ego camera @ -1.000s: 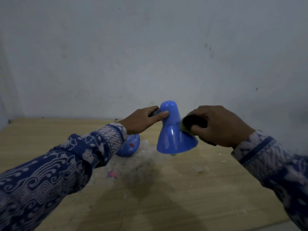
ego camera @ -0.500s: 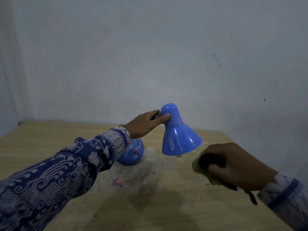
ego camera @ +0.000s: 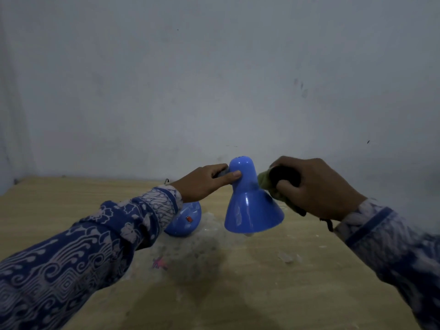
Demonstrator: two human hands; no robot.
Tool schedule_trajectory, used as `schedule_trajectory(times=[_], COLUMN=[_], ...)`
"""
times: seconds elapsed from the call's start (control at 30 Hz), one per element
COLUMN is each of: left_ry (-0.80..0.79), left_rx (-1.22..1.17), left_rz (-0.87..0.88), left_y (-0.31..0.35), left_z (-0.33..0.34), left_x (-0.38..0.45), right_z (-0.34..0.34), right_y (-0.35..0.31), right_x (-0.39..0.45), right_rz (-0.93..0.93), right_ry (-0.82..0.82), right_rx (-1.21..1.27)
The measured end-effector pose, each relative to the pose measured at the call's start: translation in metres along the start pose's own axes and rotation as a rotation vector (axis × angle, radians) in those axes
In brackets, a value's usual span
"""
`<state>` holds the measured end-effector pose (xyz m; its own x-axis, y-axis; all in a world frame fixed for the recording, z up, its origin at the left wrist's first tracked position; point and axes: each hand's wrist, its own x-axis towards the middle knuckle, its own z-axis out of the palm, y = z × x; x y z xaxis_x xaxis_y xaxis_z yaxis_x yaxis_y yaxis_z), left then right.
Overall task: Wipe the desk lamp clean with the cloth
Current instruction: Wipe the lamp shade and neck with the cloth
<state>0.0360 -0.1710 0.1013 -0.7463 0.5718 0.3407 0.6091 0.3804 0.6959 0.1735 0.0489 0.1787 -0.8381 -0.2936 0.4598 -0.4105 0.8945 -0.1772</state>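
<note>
Left hand (ego camera: 204, 184) grips the blue desk lamp (ego camera: 250, 206) behind its shade; right hand (ego camera: 316, 186) clutches the cloth (ego camera: 269, 184) against it

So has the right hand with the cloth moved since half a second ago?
Yes. The right hand has come back up from low over the table and now presses the cloth against the lamp shade's right side.

wooden table (ego camera: 297, 294) | grey wall (ego camera: 214, 79) | pink scrap (ego camera: 160, 263) on table
</note>
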Motion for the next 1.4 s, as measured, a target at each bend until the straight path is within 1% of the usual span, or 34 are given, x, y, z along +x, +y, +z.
schedule_trajectory(times=[0.1, 0.27, 0.33, 0.37, 0.4, 0.43, 0.5, 0.53, 0.57, 0.6, 0.63, 0.73, 0.8, 0.83, 0.87, 0.9, 0.97, 1.0, 1.1, 1.17, 1.23, 1.3, 1.4], left_ry=[-0.019, -0.028, -0.034, -0.032, -0.028, -0.023, -0.008, -0.001, 0.002, 0.002, -0.001, -0.015, -0.009, -0.002, 0.005, 0.008, 0.016, 0.016, 0.009, -0.010, -0.023, -0.024, -0.010], left_rx=[-0.011, -0.032, -0.042, -0.048, -0.054, -0.058, -0.066, -0.077, -0.093, -0.107, -0.122, -0.137, -0.127, -0.125, -0.115, -0.111, -0.105, -0.098, -0.067, -0.059, -0.060, -0.037, -0.012], left_rz=[-0.012, -0.007, -0.011, -0.012, -0.014, -0.013, -0.011, -0.011, -0.010, -0.016, -0.018, -0.038, -0.051, -0.057, -0.068, -0.068, -0.075, -0.073, -0.079, -0.092, -0.084, -0.073, -0.067], left_y=[-0.004, -0.003, -0.003, -0.003, -0.005, -0.006, -0.010, -0.012, -0.014, -0.016, -0.017, -0.010, -0.004, 0.000, 0.001, 0.003, 0.003, 0.003, 0.004, 0.006, 0.008, 0.009, 0.006], left_z=[0.000, -0.005, -0.006, -0.007, -0.007, -0.007, -0.009, -0.011, -0.011, -0.012, -0.012, -0.009, -0.008, -0.008, -0.010, -0.010, -0.012, -0.012, -0.011, -0.010, -0.009, -0.008, -0.007], left_x=[0.001, 0.000, 0.000, 0.001, 0.002, 0.003, 0.006, 0.006, 0.009, 0.009, 0.011, 0.011, 0.009, 0.008, 0.005, 0.005, 0.001, 0.001, 0.002, 0.002, 0.002, 0.001, 0.003], right_z=[0.013, 0.018, 0.020, 0.018, 0.014, 0.008, -0.001, -0.002, -0.005, -0.006, -0.008, -0.011, -0.015, -0.017, -0.017, -0.022, -0.027, -0.029, -0.023, -0.011, 0.003, 0.017, 0.032], right_y=[-0.004, -0.002, 0.001, 0.004, 0.005, 0.003, 0.006, 0.007, 0.009, 0.011, 0.014, 0.019, 0.021, 0.022, 0.022, 0.022, 0.011, 0.004, -0.015, -0.022, -0.028, -0.031, -0.032], right_x=[0.001, -0.025, -0.039, -0.045, -0.048, -0.051, -0.052, -0.053, -0.054, -0.054, -0.053, -0.052, -0.047, -0.042, -0.035, -0.029, -0.014, -0.008, 0.008, 0.017, 0.022, 0.023, 0.016], right_rz=[-0.101, -0.307, -0.328, -0.280, -0.176, -0.029, 0.416, 0.602, 0.725, 0.797, 0.830, 0.844, 0.819, 0.756, 0.644, 0.494, 0.142, 0.027, -0.175, -0.324, -0.442, -0.499, -0.511], right_ry=[-0.080, -0.109, -0.178, -0.217, -0.255, -0.270, -0.183, -0.121, -0.044, 0.015, 0.054, 0.109, 0.088, 0.069, 0.038, 0.029, 0.002, -0.029, -0.116, -0.124, -0.105, -0.104, -0.114], right_rx=[-0.140, -0.282, -0.307, -0.259, -0.146, 0.084, 0.778, 1.054, 1.244, 1.339, 1.379, 1.394, 1.303, 1.188, 0.992, 0.721, 0.177, -0.004, -0.385, -0.556, -0.640, -0.712, -0.771])
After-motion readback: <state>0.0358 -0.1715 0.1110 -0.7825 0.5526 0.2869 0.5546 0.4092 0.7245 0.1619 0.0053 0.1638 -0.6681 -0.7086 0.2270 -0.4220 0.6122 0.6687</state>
